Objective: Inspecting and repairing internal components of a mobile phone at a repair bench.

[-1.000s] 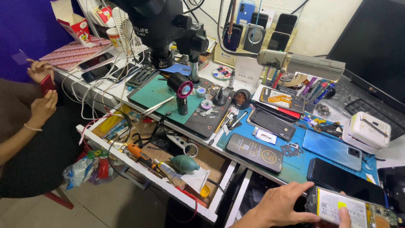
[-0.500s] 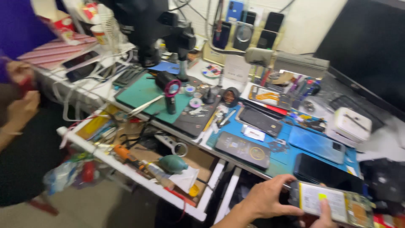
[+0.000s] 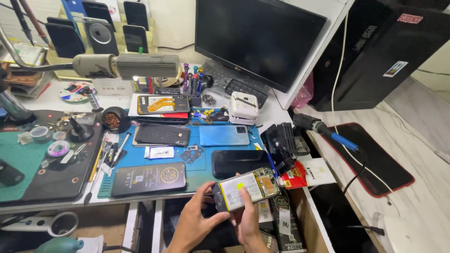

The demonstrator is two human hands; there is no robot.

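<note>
Currently both hands grip the opened phone (image 3: 246, 189) just off the tabletop's (image 3: 281, 110) front edge. Its long axis rises rightward. Left hand (image 3: 194, 224) pinches its lower-left end; right hand (image 3: 251, 226) supports beneath, fingers (image 3: 244, 210) curled against it.

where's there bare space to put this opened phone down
Bare room: the white marble counter right of the red-edged mat. The blue mat is crowded with phones; both hands, left hand and right hand, hold the opened phone.
</note>
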